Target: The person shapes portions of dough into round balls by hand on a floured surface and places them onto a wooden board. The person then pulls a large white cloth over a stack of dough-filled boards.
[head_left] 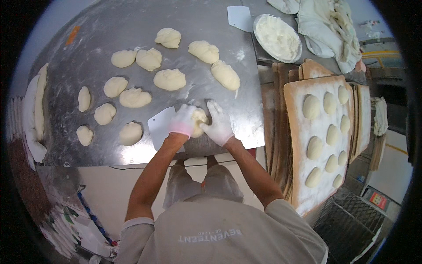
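A small piece of dough [199,118] lies on the metal table near its front edge, between my two gloved hands. My left hand [183,119], in a white glove with a pink cuff, curls around the dough's left side. From the right, the thumb of my right hand [217,124] presses into the dough, while its fingers reach forward beside it. A flat white dough scraper [160,127] rests on the table, partly under my left hand. Several pale dough pieces [170,79] are spread over the table, mostly ahead and to the left.
On the right, a floured board [299,145] bearing rows of dough rounds tops a stack of boards. Behind it stand a round tray of flour [277,38], another white scraper [239,18] and crumpled cloths [327,26]. A rolled cloth [35,110] lies along the left edge.
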Motion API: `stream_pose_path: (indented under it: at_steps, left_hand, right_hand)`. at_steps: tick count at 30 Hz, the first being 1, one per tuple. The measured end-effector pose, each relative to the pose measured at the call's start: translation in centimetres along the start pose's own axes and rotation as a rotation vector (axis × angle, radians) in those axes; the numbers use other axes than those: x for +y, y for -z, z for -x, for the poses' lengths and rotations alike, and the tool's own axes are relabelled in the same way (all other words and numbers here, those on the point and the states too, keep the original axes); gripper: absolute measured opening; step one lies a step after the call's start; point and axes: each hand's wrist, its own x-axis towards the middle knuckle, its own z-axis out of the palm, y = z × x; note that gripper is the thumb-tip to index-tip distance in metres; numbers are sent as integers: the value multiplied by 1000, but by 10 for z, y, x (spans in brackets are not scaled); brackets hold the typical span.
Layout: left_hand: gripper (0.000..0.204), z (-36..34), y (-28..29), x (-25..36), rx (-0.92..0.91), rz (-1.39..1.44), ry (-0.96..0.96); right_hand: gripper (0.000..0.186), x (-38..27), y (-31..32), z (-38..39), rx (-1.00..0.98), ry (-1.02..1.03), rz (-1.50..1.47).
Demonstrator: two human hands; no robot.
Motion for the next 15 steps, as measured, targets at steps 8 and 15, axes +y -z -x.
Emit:
stream_pose_path:
  at_steps: [8,15]
  left_hand:
    - [39,8,23,17,4,540,162]
    - [33,4,13,22,-18,460,212]
  right_hand:
    - [61,-17,2,-14,-269,83,-94]
    - [65,-11,-1,-18,55,323,200]
